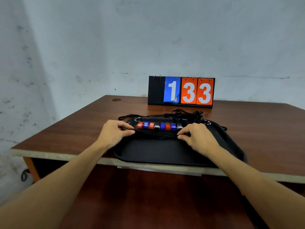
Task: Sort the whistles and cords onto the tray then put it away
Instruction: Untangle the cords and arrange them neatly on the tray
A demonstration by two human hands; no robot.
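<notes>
Left grip [115, 131] and right grip [194, 134] each pinch one end of cord bundle [156, 133]. Bundle's long axis runs left-right across tray [156, 151], just this side of whistle row [159, 126]. Loose cords [184, 113] tangled at far rim, nearer right grip. Tray on desk [82, 126].

I'm in a bare, plain workroom, as far as I can tell. A stained, scuffed whitewashed wall [82, 47] stands behind a brown laminate desk [82, 126] whose near edge [49, 154] shows raw chipboard. A round cable port [116, 99] sits at the desk's far left, office-style. A flip scoreboard [181, 91] at the far side reads 133. Near me lies a black tray [156, 151] with whistles [159, 126] and cords [184, 113], laid out like a sorting station.
</notes>
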